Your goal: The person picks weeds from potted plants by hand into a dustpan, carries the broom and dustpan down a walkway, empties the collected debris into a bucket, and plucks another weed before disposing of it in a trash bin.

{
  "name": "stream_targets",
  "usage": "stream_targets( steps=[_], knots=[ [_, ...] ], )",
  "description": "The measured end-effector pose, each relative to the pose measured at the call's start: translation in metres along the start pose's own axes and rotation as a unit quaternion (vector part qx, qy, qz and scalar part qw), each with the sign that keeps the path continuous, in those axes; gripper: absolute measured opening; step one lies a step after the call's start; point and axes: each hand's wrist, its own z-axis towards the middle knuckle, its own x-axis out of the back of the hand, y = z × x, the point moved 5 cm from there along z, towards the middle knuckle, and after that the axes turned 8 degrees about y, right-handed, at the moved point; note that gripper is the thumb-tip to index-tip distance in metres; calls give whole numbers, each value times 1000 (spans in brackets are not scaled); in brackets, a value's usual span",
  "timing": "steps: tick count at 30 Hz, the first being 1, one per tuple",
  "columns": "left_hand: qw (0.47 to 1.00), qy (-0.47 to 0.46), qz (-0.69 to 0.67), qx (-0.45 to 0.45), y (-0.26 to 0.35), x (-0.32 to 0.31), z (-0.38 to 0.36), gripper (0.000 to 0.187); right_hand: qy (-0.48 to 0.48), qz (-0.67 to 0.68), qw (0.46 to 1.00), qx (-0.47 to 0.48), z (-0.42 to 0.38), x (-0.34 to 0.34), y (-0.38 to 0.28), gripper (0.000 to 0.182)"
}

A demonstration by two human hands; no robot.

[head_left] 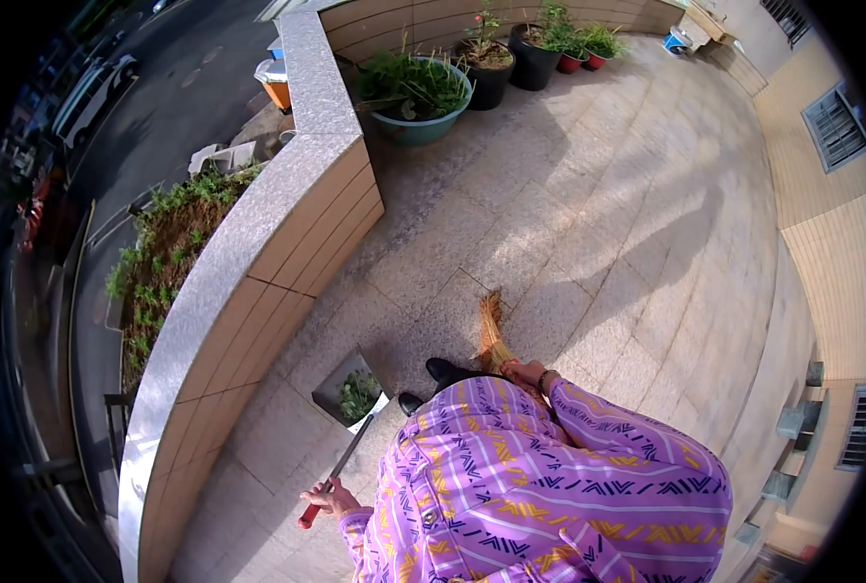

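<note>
Clasping dustpan handle point(351, 450) in left grip point(329, 498), pan point(367, 360) beyond it; right grip point(523, 374) closed around broom point(492, 335), bristles outward.

Purple patterned shirt point(511, 457), black shoes point(440, 369), beaded bracelet point(548, 382).
The shirt fills the lower centre of the frame, its purple cloth crossed by thin white stripes and rows of short marks, some mustard yellow, some dark navy, set as chevrons and slanted dashes. Long, loose sleeves in the same print run to both wrists; the right sleeve point(637, 437) spreads toward the lower right, and the left cuff point(357, 525) shows at lower left. A small round button point(429, 518) sits on the front. The dark bracelet circles the wrist by the bare right hand point(523, 374); the left hand point(332, 498) is bare too. The shoes have smooth, rounded toes.
</note>
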Motion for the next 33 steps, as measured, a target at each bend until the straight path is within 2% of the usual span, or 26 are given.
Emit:
stream_targets(
  steps=[4, 7, 9, 11, 17, 20, 22, 23, 24, 25, 26, 28, 29, 31, 32, 33],
  knots=[
    [999, 15, -22, 18, -4, 5, 2, 47, -4, -7, 1000, -2, -2, 4, -3, 70],
    [1000, -6, 16, -26, -2, 5, -3, 47, -1, 6, 1000, 10, 2, 4, -2, 70],
    [999, 14, -28, 22, 2, 4, -16, 48, 3, 6, 1000, 6, 4, 3, -1, 71],
    [999, 10, -30, 16, 1, 5, -15, 48, 7, 6, 1000, 2, 5, 6, -3, 72],
    [999, 8, -45, 17, -6, 10, -7, 47, -41, -16, 999, -7, -6, 10, -14, 75],
    [998, 39, -47, 14, -8, 15, -1, 44, -51, -20, 998, -5, 9, 3, -6, 76],
    [994, 86, -43, 46, -13, 23, 11, 42, -41, -31, 999, 4, 11, -1, -4, 74],
    [994, 87, -42, 49, -15, 26, 14, 41, -43, -34, 999, 3, 15, -4, -2, 74],
    [994, 89, -41, 48, -15, 30, 14, 41, -10, -42, 999, 11, 17, -3, -2, 67],
    [995, 73, -41, 46, -16, 30, 15, 44, 22, -50, 998, 20, 19, -1, -2, 59],
    [997, 56, -42, 44, -15, 30, 16, 47, 20, -52, 998, 19, 20, 0, -1, 59],
    [997, 58, -34, 43, -17, 33, 20, 47, 63, -115, 989, 74, 17, 10, -12, 47],
    [997, 58, -27, 42, -18, 34, 21, 48, 61, -116, 989, 73, 32, 6, -1, 47],
    [998, 57, -22, 35, -18, 35, 20, 48, 56, -245, 945, 211, 63, -7, 11, 39],
    [998, 55, -18, 29, -18, 34, 20, 49, 55, -245, 945, 211, 61, -5, 11, 39],
    [998, 56, -18, 28, -17, 34, 19, 49, 52, -258, 928, 266, 52, -2, 5, 40]
  ],
)
